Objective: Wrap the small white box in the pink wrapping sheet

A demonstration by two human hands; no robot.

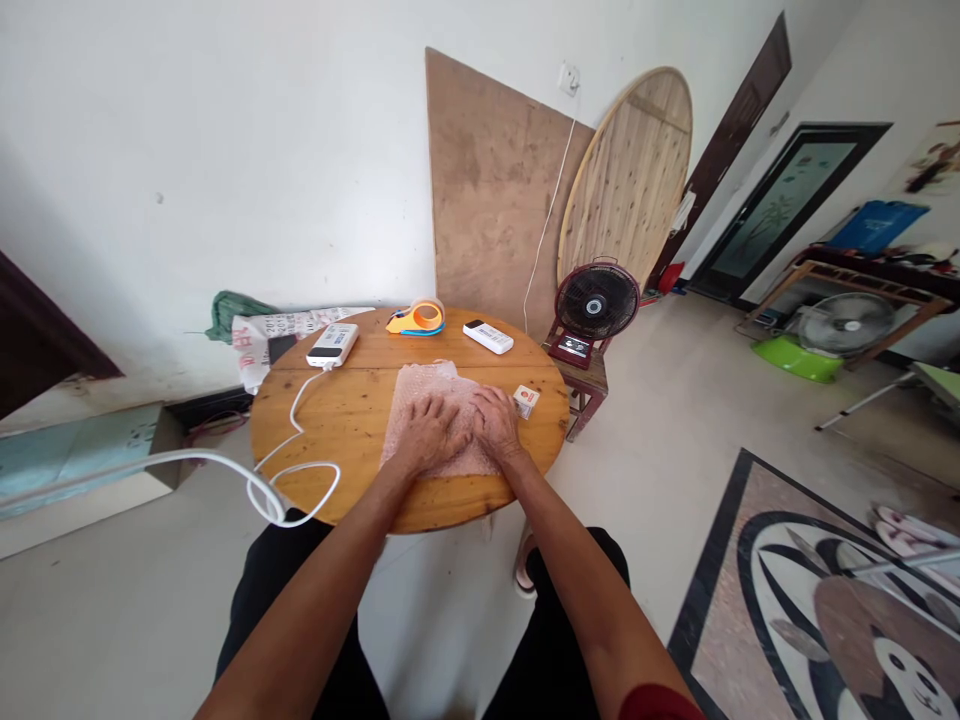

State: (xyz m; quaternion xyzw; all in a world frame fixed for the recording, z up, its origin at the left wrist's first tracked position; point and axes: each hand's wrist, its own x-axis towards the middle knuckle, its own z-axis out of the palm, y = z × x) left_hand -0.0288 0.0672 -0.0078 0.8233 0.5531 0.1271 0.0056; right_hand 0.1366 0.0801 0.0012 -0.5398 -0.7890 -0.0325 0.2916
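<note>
A pinkish sheet of bubble wrap (420, 385) lies on the round wooden table (352, 420). My left hand (431, 432) and my right hand (495, 420) rest side by side on top of it, fingers stretched forward and lying flat, pressing it down. A small red and white box (526, 401) sits just right of my right hand, close to the table's edge.
At the table's far side lie an orange tape dispenser (417, 319), a white remote (487, 336) and a white power bank (333, 344) with a white cable (296, 470) looping off the near left edge. A small fan (596, 302) stands on a stool right of the table.
</note>
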